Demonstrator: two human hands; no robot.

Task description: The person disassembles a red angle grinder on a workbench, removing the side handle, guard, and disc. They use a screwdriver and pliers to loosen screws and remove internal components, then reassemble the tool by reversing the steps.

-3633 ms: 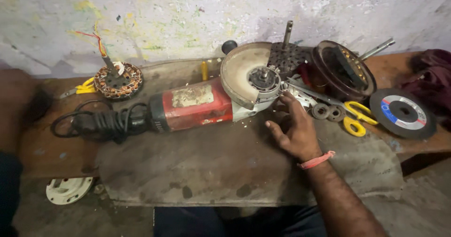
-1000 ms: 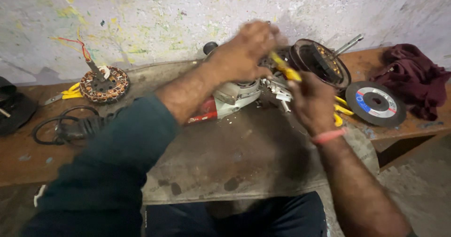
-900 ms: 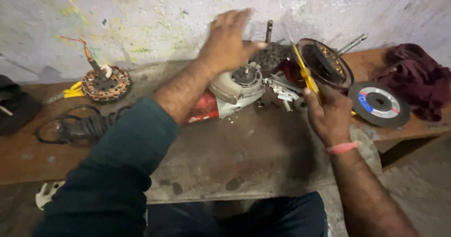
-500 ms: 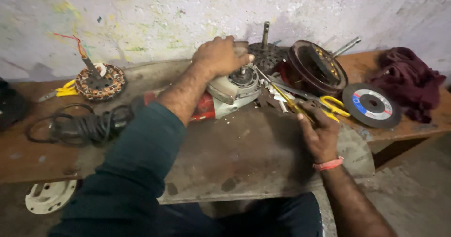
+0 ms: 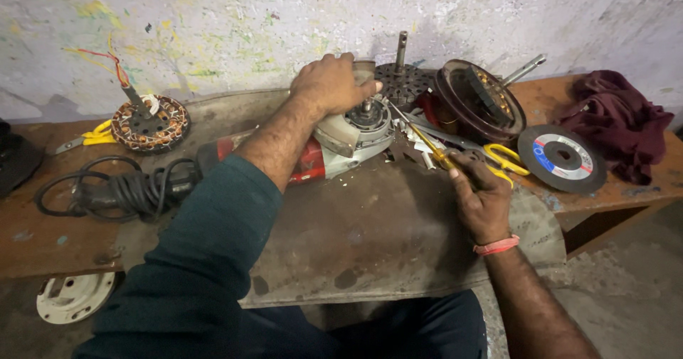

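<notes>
The angle grinder (image 5: pixel 313 152) has a red body and a pale grey head. The screwdriver (image 5: pixel 427 142) has a yellow shaft. The cutting disc (image 5: pixel 562 157) is dark grey with a blue, white and red label. The cloth (image 5: pixel 615 120) is maroon, the cable (image 5: pixel 117 192) black, the sleeve (image 5: pixel 206 259) dark teal, the wristband (image 5: pixel 496 245) coral, the desk (image 5: pixel 43 238) rusty brown.

So we've got our left hand (image 5: pixel 331 85) clamped over the angle grinder (image 5: pixel 334 142) head, right hand (image 5: pixel 480 202) poking a yellow-handled screwdriver (image 5: pixel 427 142) at its spindle. Cutting disc (image 5: pixel 562 157), maroon rag (image 5: pixel 612 120) and stator (image 5: pixel 149 123) sit on the tabletop (image 5: pixel 43 238).
</notes>
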